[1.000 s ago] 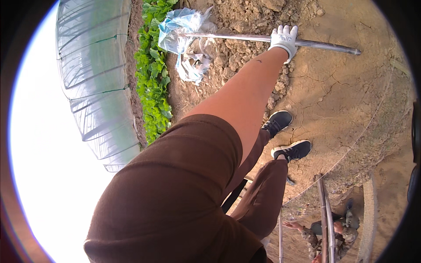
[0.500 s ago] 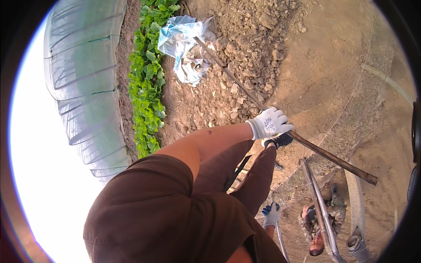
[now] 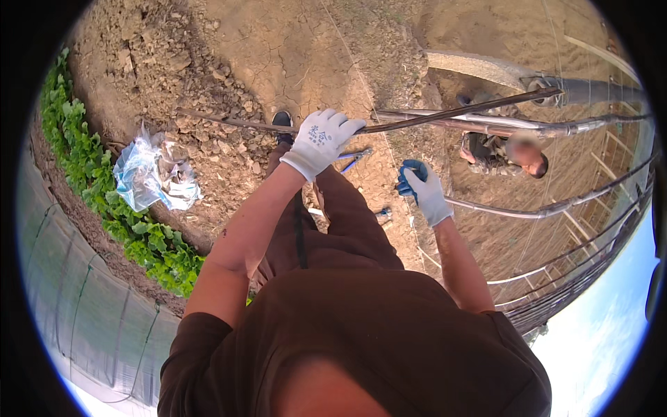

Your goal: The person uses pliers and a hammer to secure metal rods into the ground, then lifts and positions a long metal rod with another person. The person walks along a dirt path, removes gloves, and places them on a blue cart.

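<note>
My left hand (image 3: 323,139), in a white work glove, is wrapped round a long brown wooden pole (image 3: 445,117). The pole runs crosswise in front of me, its thin end over the soil at left and its thicker end reaching far right. My right hand (image 3: 422,191) wears a white glove with a blue palm and is held apart from the pole, over the ground. Its fingers are curled in, and whatever they may hold is hidden. On the ground between the hands lies a blue-handled tool (image 3: 356,158), like pliers.
At left are crumpled clear plastic film (image 3: 156,174), a row of leafy green plants (image 3: 111,194) and a plastic-covered tunnel (image 3: 90,299). Another person (image 3: 500,153) is low at the right, near a frame of poles (image 3: 542,208). A smaller blue tool (image 3: 383,212) lies near my legs.
My view has turned, so the plants now lie at left and the pole frame at right. The left hand keeps its hold on the pole. My right forearm now shows fully.
</note>
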Demonstrator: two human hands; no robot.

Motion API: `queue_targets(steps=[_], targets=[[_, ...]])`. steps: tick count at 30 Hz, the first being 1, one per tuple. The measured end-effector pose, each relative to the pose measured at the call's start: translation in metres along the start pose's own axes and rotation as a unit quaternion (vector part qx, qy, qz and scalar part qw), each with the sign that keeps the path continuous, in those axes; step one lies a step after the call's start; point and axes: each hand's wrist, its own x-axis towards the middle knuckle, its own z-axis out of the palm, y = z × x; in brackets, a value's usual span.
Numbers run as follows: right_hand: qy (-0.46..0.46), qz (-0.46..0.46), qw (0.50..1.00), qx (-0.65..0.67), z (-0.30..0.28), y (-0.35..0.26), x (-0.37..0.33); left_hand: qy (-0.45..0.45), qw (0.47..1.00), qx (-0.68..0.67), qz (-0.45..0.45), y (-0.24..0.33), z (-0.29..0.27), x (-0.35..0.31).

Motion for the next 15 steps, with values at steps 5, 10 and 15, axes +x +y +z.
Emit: queue_targets(steps=[5,10,15], targets=[[0.007,-0.136,0.975,0.173,-0.014,-0.038,-0.072,-0.050,0.997,-0.030,0.049,0.077,-0.025,0.024],[0.154,-0.248,0.909,0.296,-0.013,-0.019,-0.086,-0.120,0.987,0.009,0.111,0.143,-0.003,0.024],[0.271,-0.182,0.745,0.582,-0.049,-0.007,-0.138,-0.236,0.948,-0.011,0.215,0.214,0.020,0.015]])
